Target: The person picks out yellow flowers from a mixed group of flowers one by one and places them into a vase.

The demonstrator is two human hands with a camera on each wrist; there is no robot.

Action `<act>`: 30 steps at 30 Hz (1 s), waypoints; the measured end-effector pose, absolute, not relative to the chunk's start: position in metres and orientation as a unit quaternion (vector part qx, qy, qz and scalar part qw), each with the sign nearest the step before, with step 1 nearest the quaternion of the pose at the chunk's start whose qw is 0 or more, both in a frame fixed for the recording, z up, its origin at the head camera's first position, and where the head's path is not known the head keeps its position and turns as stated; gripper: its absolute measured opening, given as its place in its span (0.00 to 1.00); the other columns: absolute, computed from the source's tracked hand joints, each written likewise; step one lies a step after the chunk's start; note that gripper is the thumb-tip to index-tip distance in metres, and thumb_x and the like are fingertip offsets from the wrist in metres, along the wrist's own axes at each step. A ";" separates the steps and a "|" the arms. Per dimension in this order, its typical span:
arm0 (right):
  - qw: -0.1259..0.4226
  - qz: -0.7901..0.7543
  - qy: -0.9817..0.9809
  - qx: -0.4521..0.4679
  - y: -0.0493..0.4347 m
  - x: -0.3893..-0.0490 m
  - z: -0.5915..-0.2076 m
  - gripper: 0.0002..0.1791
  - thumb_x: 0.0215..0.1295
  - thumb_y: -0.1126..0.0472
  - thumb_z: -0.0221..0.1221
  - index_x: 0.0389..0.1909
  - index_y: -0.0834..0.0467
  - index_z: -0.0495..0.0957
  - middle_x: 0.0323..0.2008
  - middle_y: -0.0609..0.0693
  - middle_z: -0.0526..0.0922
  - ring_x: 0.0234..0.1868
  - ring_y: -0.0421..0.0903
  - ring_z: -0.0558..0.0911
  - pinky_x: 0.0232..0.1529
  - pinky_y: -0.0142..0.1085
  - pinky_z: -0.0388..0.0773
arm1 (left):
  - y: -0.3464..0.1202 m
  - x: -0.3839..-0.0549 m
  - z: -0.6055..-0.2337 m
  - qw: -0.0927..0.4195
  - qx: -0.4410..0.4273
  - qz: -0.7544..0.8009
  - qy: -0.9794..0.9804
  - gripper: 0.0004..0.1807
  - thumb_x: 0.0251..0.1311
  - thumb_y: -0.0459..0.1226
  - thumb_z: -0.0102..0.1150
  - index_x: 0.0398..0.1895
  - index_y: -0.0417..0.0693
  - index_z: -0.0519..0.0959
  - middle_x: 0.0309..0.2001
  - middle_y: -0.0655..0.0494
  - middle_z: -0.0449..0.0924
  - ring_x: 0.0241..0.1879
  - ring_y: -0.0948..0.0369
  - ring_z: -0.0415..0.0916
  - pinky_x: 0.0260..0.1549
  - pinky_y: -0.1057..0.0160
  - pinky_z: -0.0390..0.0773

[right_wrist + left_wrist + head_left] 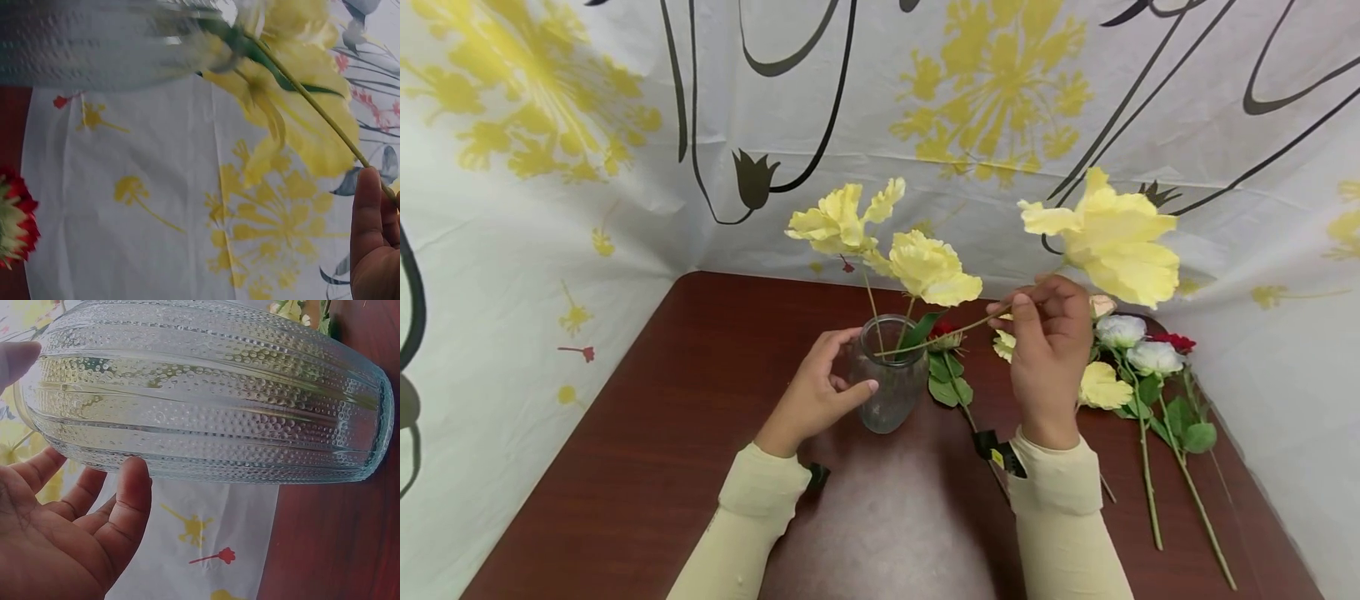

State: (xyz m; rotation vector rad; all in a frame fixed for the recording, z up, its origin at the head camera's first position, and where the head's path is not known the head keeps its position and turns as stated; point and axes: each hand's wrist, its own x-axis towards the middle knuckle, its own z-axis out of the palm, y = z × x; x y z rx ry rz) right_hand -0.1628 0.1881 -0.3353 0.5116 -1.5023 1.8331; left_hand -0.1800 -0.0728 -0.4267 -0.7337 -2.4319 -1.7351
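Note:
A textured clear glass vase [889, 396] stands upright on the table, holding two yellow flowers [934, 271]. My left hand [818, 390] holds it at the left, fingers and thumb about its upper part; in the left wrist view that hand [75, 519] lies against the ribbed vase [206, 406]. With thumb and fingers, my right hand [1051, 358] pinches the stem of another yellow flower [1120, 242], its bloom tilted up to the right. The stem's lower end lies at the vase mouth. In the right wrist view the stem [312, 103] runs from fingertips [367, 194] toward the vase.
On the reddish-brown table [647, 433], a red flower [946, 333] with green leaves lies just right of the vase. Further right lie several loose stems with white flowers [1153, 358] and a yellow bloom [1105, 386]. A patterned white cloth [880, 108] hangs around the table.

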 end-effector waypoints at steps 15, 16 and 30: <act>0.299 0.713 -0.589 0.234 0.174 -0.169 -0.347 0.08 0.73 0.72 0.52 0.50 0.69 0.67 0.39 0.60 0.78 0.36 0.51 0.83 0.37 0.37 0.82 | -0.073 -0.181 -0.429 0.031 -0.236 -0.566 -0.789 0.38 0.60 0.43 0.69 0.72 0.59 0.64 0.62 0.58 0.66 0.53 0.55 0.69 0.34 0.56 0.81; 0.295 0.715 -0.589 0.235 0.174 -0.169 -0.348 0.08 0.73 0.72 0.52 0.49 0.70 0.67 0.39 0.60 0.77 0.36 0.51 0.83 0.37 0.38 0.82 | -0.073 -0.181 -0.429 0.031 -0.236 -0.565 -0.790 0.38 0.60 0.43 0.69 0.72 0.59 0.64 0.62 0.58 0.66 0.53 0.55 0.69 0.34 0.57 0.81; 0.238 0.709 -0.636 0.190 0.164 -0.170 -0.362 0.07 0.72 0.69 0.55 0.44 0.66 0.67 0.38 0.57 0.78 0.35 0.51 0.81 0.36 0.38 0.81 | -0.072 -0.181 -0.428 0.030 -0.236 -0.560 -0.793 0.38 0.60 0.43 0.69 0.73 0.57 0.63 0.62 0.57 0.65 0.51 0.58 0.69 0.34 0.59 0.81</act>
